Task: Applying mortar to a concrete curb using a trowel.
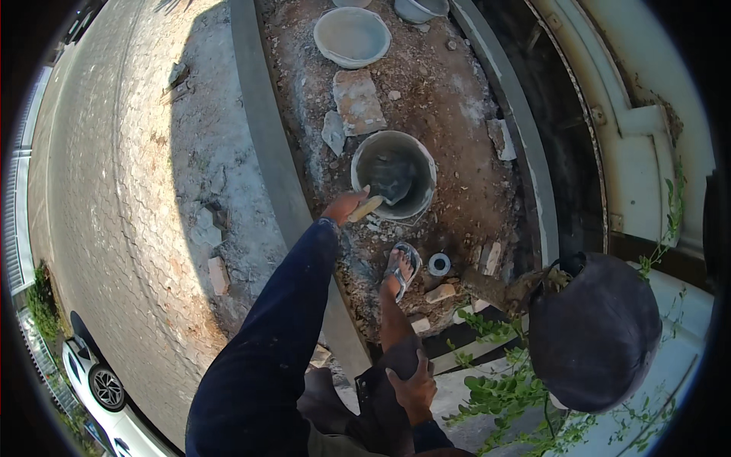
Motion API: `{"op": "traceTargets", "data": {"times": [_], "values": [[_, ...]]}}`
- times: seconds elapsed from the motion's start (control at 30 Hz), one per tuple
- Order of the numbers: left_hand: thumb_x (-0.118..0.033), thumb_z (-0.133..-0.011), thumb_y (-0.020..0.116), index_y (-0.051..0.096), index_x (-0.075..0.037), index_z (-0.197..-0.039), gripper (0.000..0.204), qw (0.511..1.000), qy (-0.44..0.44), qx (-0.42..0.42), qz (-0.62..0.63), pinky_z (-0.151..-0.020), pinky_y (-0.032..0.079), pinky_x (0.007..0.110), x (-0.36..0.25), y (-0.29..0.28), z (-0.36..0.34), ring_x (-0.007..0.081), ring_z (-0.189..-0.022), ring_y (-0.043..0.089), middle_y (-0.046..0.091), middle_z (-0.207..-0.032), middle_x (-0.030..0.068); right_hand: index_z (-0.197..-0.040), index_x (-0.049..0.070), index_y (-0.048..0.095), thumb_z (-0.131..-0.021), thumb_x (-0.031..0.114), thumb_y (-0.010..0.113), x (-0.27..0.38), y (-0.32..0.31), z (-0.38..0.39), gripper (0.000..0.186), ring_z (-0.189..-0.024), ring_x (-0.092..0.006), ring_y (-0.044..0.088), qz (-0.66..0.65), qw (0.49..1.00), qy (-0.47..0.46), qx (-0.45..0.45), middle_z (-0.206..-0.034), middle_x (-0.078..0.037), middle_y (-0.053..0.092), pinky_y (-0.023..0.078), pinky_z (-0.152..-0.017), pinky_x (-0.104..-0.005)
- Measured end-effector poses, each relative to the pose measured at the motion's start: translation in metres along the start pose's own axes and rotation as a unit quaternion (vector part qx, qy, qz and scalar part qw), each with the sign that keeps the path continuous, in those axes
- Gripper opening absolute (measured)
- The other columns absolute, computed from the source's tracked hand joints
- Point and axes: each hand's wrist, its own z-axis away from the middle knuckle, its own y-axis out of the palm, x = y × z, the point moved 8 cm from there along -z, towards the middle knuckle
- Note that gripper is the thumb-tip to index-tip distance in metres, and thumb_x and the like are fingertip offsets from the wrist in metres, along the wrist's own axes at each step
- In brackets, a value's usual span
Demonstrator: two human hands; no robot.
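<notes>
My left hand (344,206) reaches forward on a dark blue sleeve and grips the wooden handle of a trowel (373,204). The trowel's blade dips into a round bucket (364,152) holding grey mortar. My right hand (415,388) rests flat on my bent knee with its fingers spread and nothing in it. My foot in a sandal (400,266) stands on the dirt just below the bucket.
A person's head in a dark cap (594,331) is close at the right. A shallow pan (352,36), a flat stone slab (358,101), a white ring (439,264) and brick pieces lie on the dirt. A concrete kerb (266,145) borders the paved road; a white car (99,388) is parked lower left.
</notes>
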Motion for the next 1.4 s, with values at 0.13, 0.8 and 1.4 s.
{"op": "traceTargets", "data": {"times": [0.13,0.8,1.4], "values": [[-0.056,-0.088,0.057,0.065,0.003,-0.098,0.060,0.988,-0.042,0.144,0.030,-0.053,0.047,0.030,0.035,0.056,-0.061,0.0157,-0.059,0.061,0.066,-0.078,0.0076,-0.132,0.012,0.041,-0.065,0.043,0.079,-0.011,-0.012,-0.008,0.083,-0.105,-0.0413,0.056,0.025,0.999,0.033,-0.012,-0.122,-0.020,0.050,0.047,-0.086,-0.0519],[-0.025,-0.087,0.055,0.068,-0.008,-0.110,0.031,0.958,0.117,-0.074,-0.250,-0.079,0.052,0.041,0.209,-0.202,0.409,0.0304,-0.085,0.067,0.069,-0.095,0.0155,-0.138,0.010,0.043,-0.082,0.040,0.069,-0.065,0.104,0.105,0.068,-0.111,-0.0326,0.056,-0.271,0.958,-0.093,0.028,-0.129,-0.019,0.053,0.041,-0.098,-0.0399],[-0.041,-0.076,0.073,0.062,-0.007,-0.113,0.052,0.983,-0.085,-0.047,0.155,-0.085,0.052,0.041,0.663,-0.534,0.804,0.0321,-0.094,0.064,0.065,-0.109,0.0144,-0.098,0.007,0.065,-0.086,0.027,0.064,-0.460,0.361,0.466,0.024,-0.060,-0.0277,0.065,-0.317,0.922,0.205,0.086,-0.075,-0.010,0.064,0.051,-0.050,-0.0388]]}}
